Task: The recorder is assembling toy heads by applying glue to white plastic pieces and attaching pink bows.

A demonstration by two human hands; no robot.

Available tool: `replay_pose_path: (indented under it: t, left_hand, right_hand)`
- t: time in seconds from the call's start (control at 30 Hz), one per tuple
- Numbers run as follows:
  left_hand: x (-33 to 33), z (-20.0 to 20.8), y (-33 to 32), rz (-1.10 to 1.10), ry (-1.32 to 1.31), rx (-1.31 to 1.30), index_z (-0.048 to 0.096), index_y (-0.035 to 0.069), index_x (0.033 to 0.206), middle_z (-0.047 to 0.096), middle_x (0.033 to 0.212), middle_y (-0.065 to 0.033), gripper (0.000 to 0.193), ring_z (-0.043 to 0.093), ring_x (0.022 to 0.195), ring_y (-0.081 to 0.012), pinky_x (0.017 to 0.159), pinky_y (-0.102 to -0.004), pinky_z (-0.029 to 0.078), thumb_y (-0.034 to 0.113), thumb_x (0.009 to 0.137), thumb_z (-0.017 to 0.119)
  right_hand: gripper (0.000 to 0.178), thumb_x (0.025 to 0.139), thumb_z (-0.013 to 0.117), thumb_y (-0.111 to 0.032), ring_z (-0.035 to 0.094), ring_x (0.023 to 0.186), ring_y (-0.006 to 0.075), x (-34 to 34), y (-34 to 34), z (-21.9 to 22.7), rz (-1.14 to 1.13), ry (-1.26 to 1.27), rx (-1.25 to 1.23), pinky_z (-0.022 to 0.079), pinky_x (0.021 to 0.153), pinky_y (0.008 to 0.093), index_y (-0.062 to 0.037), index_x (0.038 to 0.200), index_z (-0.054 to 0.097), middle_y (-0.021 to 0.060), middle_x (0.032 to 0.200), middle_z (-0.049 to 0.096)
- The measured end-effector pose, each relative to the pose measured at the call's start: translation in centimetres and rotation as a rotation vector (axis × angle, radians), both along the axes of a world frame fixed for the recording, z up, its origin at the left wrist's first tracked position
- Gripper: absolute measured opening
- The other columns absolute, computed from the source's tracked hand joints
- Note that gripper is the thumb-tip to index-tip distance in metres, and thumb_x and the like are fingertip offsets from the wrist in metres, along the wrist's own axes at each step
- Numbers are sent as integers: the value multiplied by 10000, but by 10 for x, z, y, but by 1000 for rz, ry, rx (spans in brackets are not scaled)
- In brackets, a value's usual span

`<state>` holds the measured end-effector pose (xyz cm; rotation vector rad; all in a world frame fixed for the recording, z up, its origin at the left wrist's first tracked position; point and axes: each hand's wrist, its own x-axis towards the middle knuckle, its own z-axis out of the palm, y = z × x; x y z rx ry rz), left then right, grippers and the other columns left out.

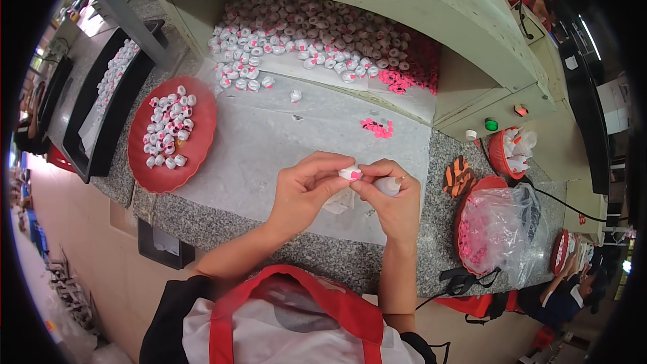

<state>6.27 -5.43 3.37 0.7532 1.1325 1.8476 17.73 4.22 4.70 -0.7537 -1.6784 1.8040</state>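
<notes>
Between the fingertips of both hands, over the white paper sheet [246, 135], is a small white rounded piece with a pink bow-shaped part [350, 172]. My left hand [305, 187] pinches it from the left, thumb and forefinger closed on it. My right hand [392, 201] grips its right side with the fingertips. A small whitish bottle [388, 186] is also tucked in the right hand, mostly covered by the fingers. Farther off on the paper lie loose flat pink pieces [377, 128] and one white piece [296, 96].
A heap of similar white pieces [317, 20] fills the pale green shelf [465, 98]. At the left stands a red dish [139, 152] of pieces beside a black bin [81, 155]. A red basket [497, 155] and a plastic bag [512, 229] of pink parts sit at right.
</notes>
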Motion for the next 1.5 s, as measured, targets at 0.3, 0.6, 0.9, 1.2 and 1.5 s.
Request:
replay_pose_path:
  t: [0.3,0.6,0.9,1.2,1.5]
  left_hand:
    - [24,10,15,71,248,-74,567,-46,987,548,983,-108,214,548,865,-154,758,-234,448,-55,775,540]
    - [23,-35,21,28,23,-99,461,-92,1118,547,1026,-155,315,557,920,-201,814,-271,442,-4,818,492]
    - [14,-51,30,-24,-73,-131,442,-84,1139,548,1030,-157,333,556,915,-173,805,-254,457,21,828,498]
    - [13,-47,25,-35,-41,-119,441,-80,1146,548,1034,-165,354,555,925,-202,803,-254,457,28,818,518]
    - [26,-7,17,-35,21,-262,452,-134,1100,539,1022,-182,330,530,929,-209,832,-274,422,14,814,527]
  right_hand:
    - [173,644,673,22,522,699,77,24,12,6,-90,-40,194,427,635,212,-12,795,595,22,752,566]
    - [169,657,632,-89,549,706,139,19,7,-29,-176,59,132,435,650,265,-1,765,536,73,742,576]
    - [180,657,617,-105,544,670,164,17,7,-37,-255,90,158,429,638,283,9,762,525,96,723,576]
    - [175,713,614,-139,493,670,119,22,7,-29,-165,51,119,407,658,258,-4,762,514,50,679,517]
    - [166,685,610,-100,507,667,112,17,-4,-34,-183,158,136,412,647,256,6,783,528,57,684,539]
